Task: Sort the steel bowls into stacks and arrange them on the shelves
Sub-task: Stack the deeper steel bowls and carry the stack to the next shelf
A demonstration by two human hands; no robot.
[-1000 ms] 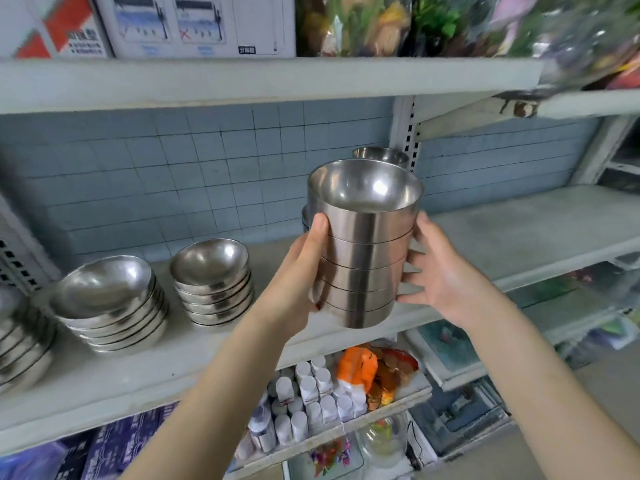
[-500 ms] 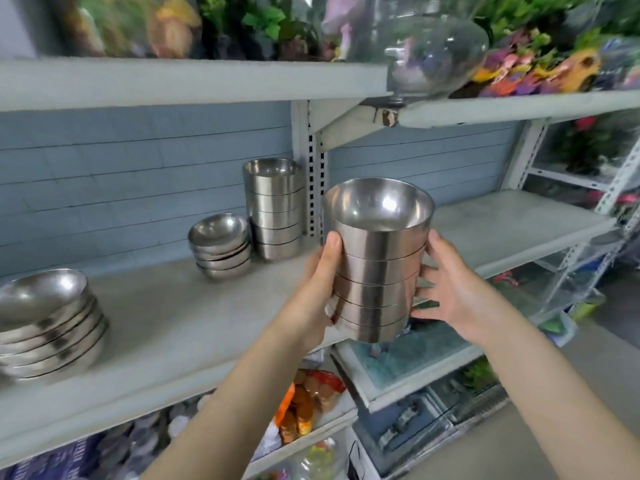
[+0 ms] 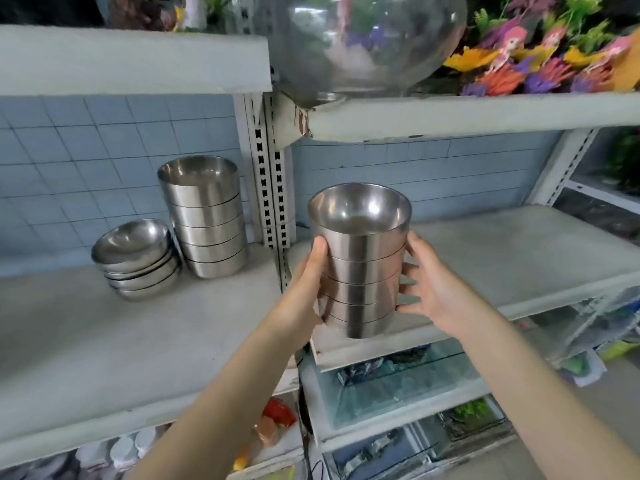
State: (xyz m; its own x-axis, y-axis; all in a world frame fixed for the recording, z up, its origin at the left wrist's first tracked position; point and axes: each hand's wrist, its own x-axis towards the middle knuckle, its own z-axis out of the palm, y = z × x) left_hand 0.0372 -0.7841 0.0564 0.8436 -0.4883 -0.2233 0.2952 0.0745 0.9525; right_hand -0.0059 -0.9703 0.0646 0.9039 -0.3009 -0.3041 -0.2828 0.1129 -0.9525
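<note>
A shop: metal shelving (image 3: pixel 138 341) with slotted uprights carries stacked steel bowls (image 3: pixel 204 216), a glass fishbowl (image 3: pixel 363 43), plastic flowers (image 3: pixel 519 64) and packaged goods (image 3: pixel 273 424) below.

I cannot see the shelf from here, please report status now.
Left hand and right hand grip steel bowl stack, in the air. Right shelf just behind it. Nothing seen blocking.

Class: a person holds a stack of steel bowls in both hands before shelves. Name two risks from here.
1. The left hand and right hand hold the held stack only by its smooth sides; it might slip through the grip.
2. Its base hangs near the front edge of the right shelf; set down too early, it might catch and topple.
</note>
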